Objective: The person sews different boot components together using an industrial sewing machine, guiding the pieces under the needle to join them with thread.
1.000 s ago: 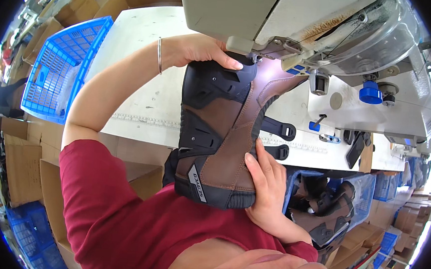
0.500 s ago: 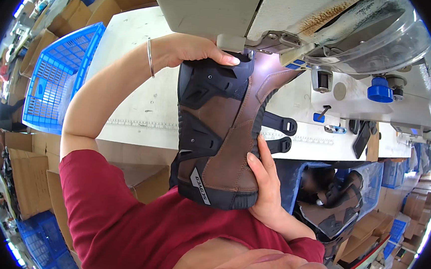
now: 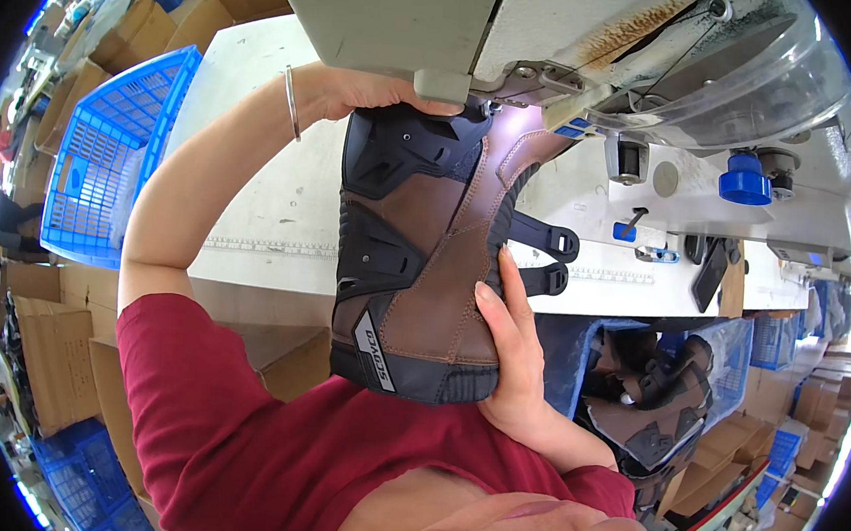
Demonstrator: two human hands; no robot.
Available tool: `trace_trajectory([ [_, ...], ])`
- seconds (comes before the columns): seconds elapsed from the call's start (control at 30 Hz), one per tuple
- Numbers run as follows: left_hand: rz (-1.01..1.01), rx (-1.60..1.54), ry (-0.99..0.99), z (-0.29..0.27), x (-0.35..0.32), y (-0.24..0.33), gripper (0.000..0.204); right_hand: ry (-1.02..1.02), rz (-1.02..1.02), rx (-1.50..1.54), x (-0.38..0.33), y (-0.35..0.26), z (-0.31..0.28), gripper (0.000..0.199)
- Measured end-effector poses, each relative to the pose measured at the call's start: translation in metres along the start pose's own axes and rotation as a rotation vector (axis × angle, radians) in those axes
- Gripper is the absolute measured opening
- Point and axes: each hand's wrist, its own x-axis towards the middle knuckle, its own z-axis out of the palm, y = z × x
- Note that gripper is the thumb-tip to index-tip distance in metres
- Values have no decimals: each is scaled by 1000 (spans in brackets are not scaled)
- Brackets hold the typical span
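A brown boot upper (image 3: 433,296) with black plastic guards hangs from the sewing machine head (image 3: 393,26), its far end lit under the machine's presser area. Two black straps (image 3: 544,236) with slotted ends stick out from its right side. My left hand (image 3: 383,93) grips the far left edge of the upper, close beneath the machine head, which hides its fingertips. Around the near right edge, my right hand (image 3: 518,356) is closed, with fingers along the side and the palm under the toe-side end. The needle itself is hidden.
A white worktable (image 3: 254,175) with a ruler strip lies under the machine. A blue basket (image 3: 107,164) stands at the left. More boot uppers fill a lined blue crate (image 3: 648,399) at the lower right. A phone (image 3: 710,276) lies on the table's right side.
The boot upper has shifted a little to the left and turned slightly, and both hands moved with it. My left thumb is now more hidden under the machine head.
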Motion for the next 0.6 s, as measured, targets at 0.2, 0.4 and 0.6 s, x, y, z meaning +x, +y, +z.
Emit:
trace_trajectory([
  [0.2,110,48,95,0,6,-1,43,15,6,-3,8,-2,-1,62],
  [0.4,94,31,40,-6,9,-13,55,39,10,19,16,-3,-6,59],
  [0.6,61,-28,66,2,4,-14,52,63,13,-20,23,-4,-20,51],
])
